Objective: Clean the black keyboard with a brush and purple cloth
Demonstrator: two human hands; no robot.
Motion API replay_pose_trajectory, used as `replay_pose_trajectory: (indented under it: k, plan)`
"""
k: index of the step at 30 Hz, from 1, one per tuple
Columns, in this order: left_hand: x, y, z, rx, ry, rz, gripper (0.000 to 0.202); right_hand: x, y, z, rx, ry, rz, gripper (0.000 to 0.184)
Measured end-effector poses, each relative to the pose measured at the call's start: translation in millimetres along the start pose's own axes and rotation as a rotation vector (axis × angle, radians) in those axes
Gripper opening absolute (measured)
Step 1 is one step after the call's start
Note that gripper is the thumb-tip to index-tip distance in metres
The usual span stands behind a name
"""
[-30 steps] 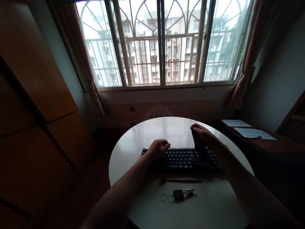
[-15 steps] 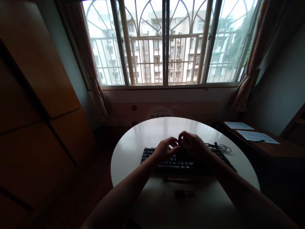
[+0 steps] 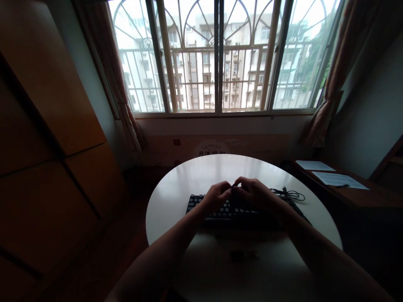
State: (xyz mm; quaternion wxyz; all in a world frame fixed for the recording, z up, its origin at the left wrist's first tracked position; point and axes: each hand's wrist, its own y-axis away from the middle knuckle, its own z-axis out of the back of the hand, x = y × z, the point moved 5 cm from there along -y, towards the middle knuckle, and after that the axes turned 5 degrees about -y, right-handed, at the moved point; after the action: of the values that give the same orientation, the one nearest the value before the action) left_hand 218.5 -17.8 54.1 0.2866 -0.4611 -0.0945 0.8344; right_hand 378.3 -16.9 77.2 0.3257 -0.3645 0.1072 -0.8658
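1. The right hand (image 3: 254, 191) is closed, thumb and forefinger pinching a dark cloth (image 3: 238, 201). The left hand (image 3: 217, 193) is curled, its fingertips meeting the cloth's top; I cannot tell whether it grips.
2. The cloth, one piece, looks near-black and matt. It hangs between the hands over the middle of the surface; its lower outline is lost in shadow.
3. Beneath lies one black keyboard (image 3: 193, 203), partly covered by hands and forearms, running from the surface's left part towards its right edge. Key legends are too small to read.
4. One coiled black cable (image 3: 295, 195) lies behind the keyboard, near the right edge of the round white table (image 3: 166, 195).
5. One small dark object (image 3: 237, 255) lies towards the near edge, indistinct.
6. Beyond the right edge, a brown desk (image 3: 374, 193) bears two sheets of paper (image 3: 333, 178) and one pen (image 3: 342, 186).
7. Beyond the far edge, a printed panel (image 3: 157, 147) shows dark Chinese characters, cut off below; its smaller lettering is illegible.
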Motion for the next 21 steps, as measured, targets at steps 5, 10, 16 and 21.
replay_pose_trajectory:
  k: [5,10,16,21]
  plan:
    - [-2,1,0.6,0.004,0.013,-0.002,0.016,-4,-1,-2,0.065,-0.114,0.016,0.022]
    - [-10,3,2.2,-0.017,-0.022,-0.045,0.015,-15,-2,-7,0.101,-0.234,-0.009,0.028]
    - [-20,8,3.7,-0.073,-0.137,-0.126,0.014,-19,-8,-11,0.126,-0.248,-0.05,0.022]
    - [-31,12,4.7,-0.081,-0.147,-0.21,0.017,-11,0,10,0.239,-0.45,-0.028,0.034]
